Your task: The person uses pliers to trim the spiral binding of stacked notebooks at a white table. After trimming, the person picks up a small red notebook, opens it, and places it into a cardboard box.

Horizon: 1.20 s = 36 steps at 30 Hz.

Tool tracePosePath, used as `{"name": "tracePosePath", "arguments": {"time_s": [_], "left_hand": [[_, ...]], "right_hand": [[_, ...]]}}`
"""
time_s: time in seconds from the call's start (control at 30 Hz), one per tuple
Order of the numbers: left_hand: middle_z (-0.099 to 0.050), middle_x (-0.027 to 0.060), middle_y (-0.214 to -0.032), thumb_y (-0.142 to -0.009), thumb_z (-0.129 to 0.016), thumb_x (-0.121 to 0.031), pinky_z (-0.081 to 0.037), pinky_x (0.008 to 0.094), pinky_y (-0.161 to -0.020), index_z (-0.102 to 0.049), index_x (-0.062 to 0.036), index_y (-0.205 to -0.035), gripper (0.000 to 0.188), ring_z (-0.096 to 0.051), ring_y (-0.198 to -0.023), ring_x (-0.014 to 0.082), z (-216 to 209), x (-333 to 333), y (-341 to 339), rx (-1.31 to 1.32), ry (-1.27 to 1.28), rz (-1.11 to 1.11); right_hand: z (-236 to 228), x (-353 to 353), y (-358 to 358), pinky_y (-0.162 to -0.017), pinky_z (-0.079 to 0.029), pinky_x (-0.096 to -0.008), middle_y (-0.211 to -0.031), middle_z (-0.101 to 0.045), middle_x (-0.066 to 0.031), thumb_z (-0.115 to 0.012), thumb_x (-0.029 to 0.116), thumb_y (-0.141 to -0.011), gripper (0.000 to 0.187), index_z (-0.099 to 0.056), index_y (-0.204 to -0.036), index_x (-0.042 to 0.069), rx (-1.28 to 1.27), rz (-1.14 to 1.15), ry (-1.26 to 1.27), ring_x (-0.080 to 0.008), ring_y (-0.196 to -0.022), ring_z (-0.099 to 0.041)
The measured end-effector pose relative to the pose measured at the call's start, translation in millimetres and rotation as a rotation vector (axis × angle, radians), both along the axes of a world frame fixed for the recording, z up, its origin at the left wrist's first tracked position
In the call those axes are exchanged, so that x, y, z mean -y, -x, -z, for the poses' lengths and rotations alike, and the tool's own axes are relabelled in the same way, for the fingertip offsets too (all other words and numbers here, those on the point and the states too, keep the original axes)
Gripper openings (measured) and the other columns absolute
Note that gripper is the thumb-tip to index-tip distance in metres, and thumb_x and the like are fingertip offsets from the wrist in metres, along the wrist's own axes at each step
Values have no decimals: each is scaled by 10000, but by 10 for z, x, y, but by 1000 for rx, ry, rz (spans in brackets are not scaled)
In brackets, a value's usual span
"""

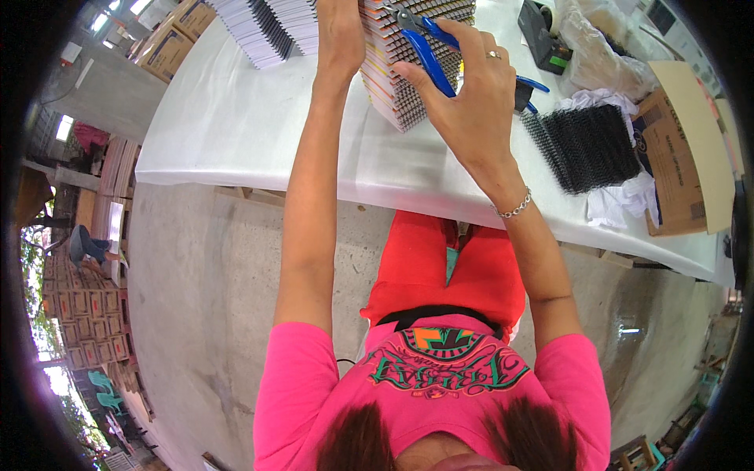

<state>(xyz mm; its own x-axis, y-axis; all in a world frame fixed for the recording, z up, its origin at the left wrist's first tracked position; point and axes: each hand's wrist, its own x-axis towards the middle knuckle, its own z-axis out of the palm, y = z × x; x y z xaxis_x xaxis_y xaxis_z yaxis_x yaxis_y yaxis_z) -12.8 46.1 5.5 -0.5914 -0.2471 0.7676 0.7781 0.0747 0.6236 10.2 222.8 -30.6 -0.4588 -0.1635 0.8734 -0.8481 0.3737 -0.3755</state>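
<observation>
A pair of blue-handled wire cutters [427, 61] is in my right hand [475, 98], its fingers around the handles and the metal jaws pointing to the upper left. The jaws are over a stack of coil-bound notebooks [380, 93], whose dark spiral edges face up and to the right. My left hand [340, 39] is at the stack's left side. Its fingers run past the upper edge of the picture, so their grip is hidden. Another blue-handled tool [534, 83] lies on the table just right of my right hand, partly covered by it.
Further notebooks [243, 35] stand at the far left of the white-covered table [228, 125]. To the right lie a pile of black plastic coils [589, 147] on white cloth, a black tape dispenser [539, 35], a clear plastic bag [601, 51] and an open cardboard box [667, 161].
</observation>
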Motion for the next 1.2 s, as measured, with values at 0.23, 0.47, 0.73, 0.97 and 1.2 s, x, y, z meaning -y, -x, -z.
{"name": "tracePosePath", "arguments": {"time_s": [0.23,0.47,0.73,0.97,1.2], "left_hand": [[-608,115,-1182,-1089,-277,-501,-430,348,-1032,-648,33,-1122,650,-576,-1124,210,6,58,29,-33,104,-84],[-622,113,-1172,-1085,-268,-522,-450,341,-1015,-646,25,-1127,667,-595,-1098,206,12,67,32,-29,51,-11],[-625,118,-1179,-1085,-259,-527,-447,343,-1021,-641,23,-1120,671,-594,-1113,207,0,28,1,-14,85,-51],[-627,120,-1177,-1081,-273,-534,-453,346,-1011,-631,11,-1131,654,-596,-1098,209,-46,-10,-11,-36,101,-75],[-641,118,-1148,-1074,-287,-552,-478,346,-981,-635,5,-1127,659,-611,-1059,210,-2,14,-11,-6,45,0]], "right_hand": [[-56,-11,-42,-757,-504,-396,-934,-678,-159,-742,480,-872,553,-600,-1136,16,571,-501,144,-268,-865,-659],[11,12,-116,-802,-478,-427,-1030,-643,-194,-725,503,-877,596,-580,-1162,-1,289,-222,69,-303,-934,-619],[144,76,-39,-806,-444,-451,-1049,-604,-168,-765,491,-834,599,-596,-1173,27,-53,66,-53,-315,-948,-577],[-105,-119,73,-699,-524,-365,-797,-642,-146,-673,470,-940,533,-586,-1106,-29,1294,-1159,266,-220,-787,-667],[94,-20,-144,-856,-439,-456,-1079,-627,-183,-738,458,-871,567,-581,-1188,17,81,4,-73,-329,-981,-585]]}}
